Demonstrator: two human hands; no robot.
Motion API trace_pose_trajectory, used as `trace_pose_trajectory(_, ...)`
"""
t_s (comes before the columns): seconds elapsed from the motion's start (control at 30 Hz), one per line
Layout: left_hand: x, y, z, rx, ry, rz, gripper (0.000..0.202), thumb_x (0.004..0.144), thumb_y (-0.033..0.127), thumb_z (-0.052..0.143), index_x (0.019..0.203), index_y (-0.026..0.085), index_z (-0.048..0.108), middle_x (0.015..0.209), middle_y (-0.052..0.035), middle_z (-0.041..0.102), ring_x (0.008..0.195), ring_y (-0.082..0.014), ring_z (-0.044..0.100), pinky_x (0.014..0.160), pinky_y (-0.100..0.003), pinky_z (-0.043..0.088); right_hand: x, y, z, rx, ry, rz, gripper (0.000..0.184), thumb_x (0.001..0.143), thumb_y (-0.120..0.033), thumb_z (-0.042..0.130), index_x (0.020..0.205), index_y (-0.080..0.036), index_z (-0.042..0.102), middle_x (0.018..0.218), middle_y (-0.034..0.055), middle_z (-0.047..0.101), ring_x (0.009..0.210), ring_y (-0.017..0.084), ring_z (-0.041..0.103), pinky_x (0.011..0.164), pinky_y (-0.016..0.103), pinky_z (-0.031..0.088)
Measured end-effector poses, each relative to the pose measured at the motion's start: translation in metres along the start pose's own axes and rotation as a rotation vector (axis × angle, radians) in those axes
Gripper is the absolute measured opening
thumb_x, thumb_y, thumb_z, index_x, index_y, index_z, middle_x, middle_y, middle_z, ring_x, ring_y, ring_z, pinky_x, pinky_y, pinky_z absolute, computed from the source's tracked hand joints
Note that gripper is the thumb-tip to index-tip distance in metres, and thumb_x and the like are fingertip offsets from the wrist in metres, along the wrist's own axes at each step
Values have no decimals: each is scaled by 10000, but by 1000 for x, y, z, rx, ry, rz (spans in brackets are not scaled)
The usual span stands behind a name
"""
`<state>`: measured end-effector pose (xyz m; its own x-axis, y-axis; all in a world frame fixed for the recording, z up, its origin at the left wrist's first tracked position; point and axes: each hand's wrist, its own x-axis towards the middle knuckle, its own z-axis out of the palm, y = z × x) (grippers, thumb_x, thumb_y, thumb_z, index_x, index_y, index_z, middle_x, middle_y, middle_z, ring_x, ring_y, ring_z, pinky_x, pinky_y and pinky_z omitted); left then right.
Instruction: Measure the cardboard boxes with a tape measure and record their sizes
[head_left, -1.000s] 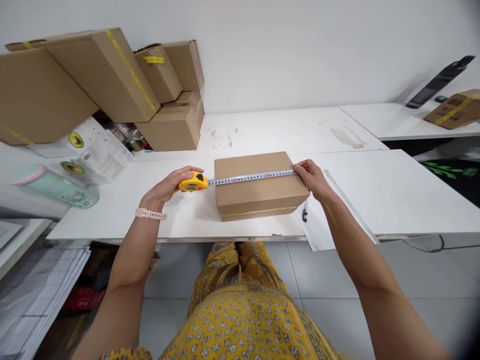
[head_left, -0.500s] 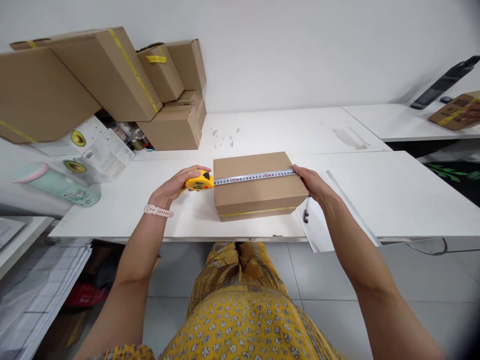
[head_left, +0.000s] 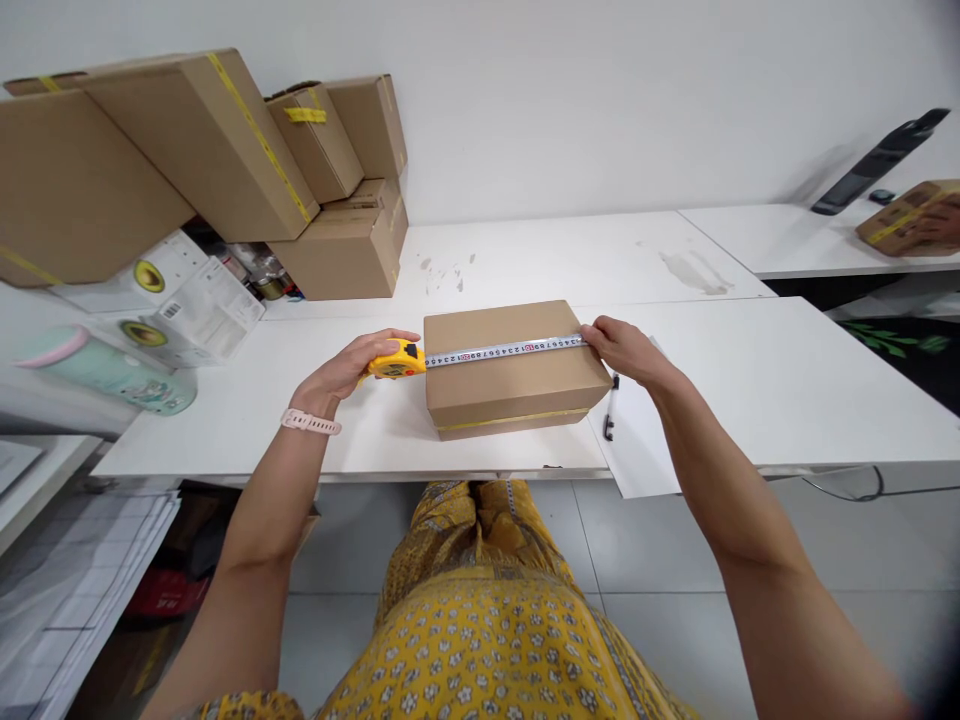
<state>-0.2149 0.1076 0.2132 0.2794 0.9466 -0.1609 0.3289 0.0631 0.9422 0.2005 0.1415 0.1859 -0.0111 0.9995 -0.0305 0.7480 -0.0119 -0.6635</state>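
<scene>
A brown cardboard box stands on the white table, with a strip of yellow tape along its near side. My left hand is closed around the yellow case of a tape measure at the box's left edge. The silver blade lies across the box's top from left to right. At the right edge, my right hand pinches the blade's end, its fingertips resting over the top of the box. The very tip of the blade is hidden under those fingers.
Cardboard boxes are stacked at the back left, above white avocado-print cartons and a mint tumbler. Right of the box, a black-and-white pen lies on white paper. Another person's hand touches a box far right.
My right hand has shifted up over the box's right edge, its knuckles now raised, still at the blade's end. The left hand and box keep their places; the view has shifted slightly.
</scene>
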Motion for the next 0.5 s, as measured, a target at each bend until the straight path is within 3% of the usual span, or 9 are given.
trace_pose_trajectory(0.1,-27,15,12,17,-46,22,627,805,516,721,1347,207,665,1160,-110,738,996,-282,699,768,-321,534,-3,-2,-10,122,108,-49,359,989,-493,499,731,-244,503,808,53,647,739,197,553,680,350,406)
trace_pose_trajectory(0.17,-52,22,33,-31,-177,23,691,762,467,791,1398,241,638,1175,-120,726,975,-291,708,728,-333,557,-5,-6,-19,263,216,-142,369,987,-547,501,773,-247,520,835,54,647,779,196,576,697,347,445)
trace_pose_trajectory(0.23,-75,24,66,-139,-383,-26,762,699,390,862,1410,253,626,1132,-128,723,909,-284,715,692,-355,580,-5,-17,-24,340,257,-249,379,965,-590,535,801,-248,539,837,50,634,804,193,576,712,343,467)
trace_pose_trajectory(0.33,-95,17,130,-412,-620,-89,701,665,321,902,1313,242,648,1134,-117,687,918,-247,694,716,-339,579,5,-44,-21,307,128,-357,393,928,-600,589,791,-232,571,809,48,610,786,184,537,698,334,447)
trace_pose_trajectory(0.4,-96,13,171,-651,-611,-133,714,670,342,910,1306,251,600,1176,-104,655,954,-212,668,744,-315,572,20,-63,-11,261,5,-399,384,924,-566,602,761,-219,576,795,49,601,763,174,504,687,327,414)
trace_pose_trajectory(0.5,-81,13,215,-843,-429,-97,765,652,380,939,1297,232,555,1168,-110,638,902,-175,642,724,-293,559,51,-80,9,195,-110,-419,348,924,-487,624,726,-207,570,792,43,599,746,161,480,694,324,378)
